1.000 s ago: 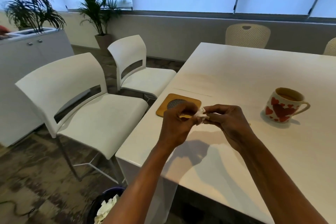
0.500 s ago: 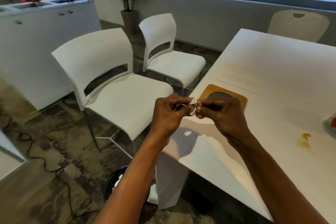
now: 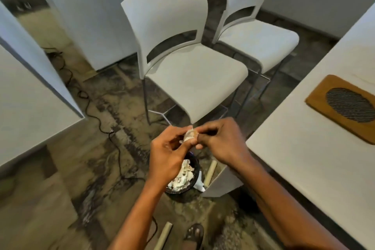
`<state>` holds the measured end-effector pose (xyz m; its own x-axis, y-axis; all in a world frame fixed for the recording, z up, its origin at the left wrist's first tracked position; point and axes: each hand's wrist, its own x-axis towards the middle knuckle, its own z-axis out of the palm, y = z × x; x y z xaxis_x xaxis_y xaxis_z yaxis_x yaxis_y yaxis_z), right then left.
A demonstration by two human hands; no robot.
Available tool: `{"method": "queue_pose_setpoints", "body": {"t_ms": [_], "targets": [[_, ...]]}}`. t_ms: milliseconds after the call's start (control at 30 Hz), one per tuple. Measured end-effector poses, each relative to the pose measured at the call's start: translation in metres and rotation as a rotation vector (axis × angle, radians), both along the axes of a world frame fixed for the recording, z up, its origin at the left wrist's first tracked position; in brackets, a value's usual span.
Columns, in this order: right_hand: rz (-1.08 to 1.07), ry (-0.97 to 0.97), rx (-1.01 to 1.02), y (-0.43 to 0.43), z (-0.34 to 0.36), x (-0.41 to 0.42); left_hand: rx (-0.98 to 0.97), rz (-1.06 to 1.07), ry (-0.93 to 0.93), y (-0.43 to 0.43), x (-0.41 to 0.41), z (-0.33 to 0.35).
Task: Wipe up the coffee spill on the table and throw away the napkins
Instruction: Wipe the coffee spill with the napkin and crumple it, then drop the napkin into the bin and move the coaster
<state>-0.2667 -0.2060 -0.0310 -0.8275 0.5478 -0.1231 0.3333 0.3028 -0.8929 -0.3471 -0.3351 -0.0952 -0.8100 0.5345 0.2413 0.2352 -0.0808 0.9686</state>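
At the left, a black cable (image 3: 95, 115) trails across the mottled brown floor (image 3: 67, 168) beside white cabinet panels (image 3: 24, 95); none of this bears on the job. Moving in, the left hand (image 3: 168, 154) is curled, its fingertips pinching a small crumpled white napkin with a brownish stain (image 3: 189, 135). The right hand (image 3: 220, 142) pinches the same wad from the other side, so both hands are closed on it and neither is free. The wad hangs in the air directly above a round black waste bin (image 3: 192, 185) on the floor, already heaped with crumpled white paper (image 3: 182, 178). Behind the hands stand two white plastic chairs (image 3: 182, 50). To the right lies the white table (image 3: 316, 158) with a tan wooden mat bearing a dark woven oval (image 3: 332, 107).

Judging from the stain, the wiping seems done for this napkin, and the visible stretch of tabletop looks dry, though most of it lies out of frame, so whether any spill remains I cannot tell. What is left here is the release into the bin.
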Motion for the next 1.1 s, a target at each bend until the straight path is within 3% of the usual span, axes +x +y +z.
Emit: {"method": "queue_pose_setpoints", "body": {"t_ms": [100,200,367,467,700,833,967,1100], "targets": [[0.028,-0.114,-0.024,-0.017,-0.025,-0.015,-0.086,0.047,-0.029,-0.011,-0.023,-0.046],[0.062,-0.172,0.074,-0.021,-0.03,-0.024,-0.309,0.112,-0.085,-0.011,-0.039,-0.099],[0.046,-0.14,0.074,-0.004,-0.004,-0.024,-0.735,0.094,-0.213,0.003,-0.061,-0.171],[0.023,-0.099,0.067,0.008,0.016,-0.015,-0.874,0.032,-0.228,0.01,-0.073,-0.195],[0.08,-0.113,-0.049,0.028,0.047,0.007,-1.043,-0.013,-0.252,0.026,-0.095,-0.219],[-0.057,-0.093,-0.052,0.054,0.059,0.021,-1.123,0.065,-0.218,0.026,-0.107,-0.221],[-0.216,0.052,0.06,0.09,0.079,0.049,-1.06,0.12,-0.051,0.042,-0.112,-0.195],[-0.371,0.14,0.128,0.127,0.089,0.083,-0.859,0.102,0.204,0.069,-0.103,-0.147]]}}
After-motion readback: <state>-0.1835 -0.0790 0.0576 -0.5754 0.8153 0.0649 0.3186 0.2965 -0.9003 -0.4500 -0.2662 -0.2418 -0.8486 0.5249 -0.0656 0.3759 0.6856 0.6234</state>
